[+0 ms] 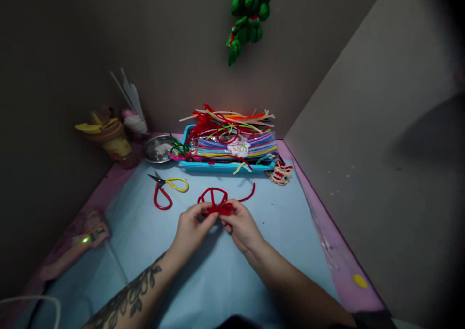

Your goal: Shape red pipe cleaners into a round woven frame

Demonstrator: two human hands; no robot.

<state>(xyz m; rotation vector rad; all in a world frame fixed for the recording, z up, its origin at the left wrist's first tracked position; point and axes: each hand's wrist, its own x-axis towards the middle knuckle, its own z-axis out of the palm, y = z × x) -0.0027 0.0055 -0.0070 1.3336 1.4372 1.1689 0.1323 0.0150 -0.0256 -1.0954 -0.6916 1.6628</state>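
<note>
You are pinching a red pipe-cleaner shape (pixel 217 202) with both hands: left hand (pixel 191 228) and right hand (pixel 241 227) are closing fingertips on its centre, just above the blue mat (pixel 203 271). Its loops are fanning away from you. Scissors (pixel 165 188) are lying near left; the blue tray (pixel 225 165) of pipe cleaners is sitting behind.

Scissors (pixel 167 189) lie near a blue tray (pixel 218 167) of pipe cleaners (pixel 232 130).
</note>
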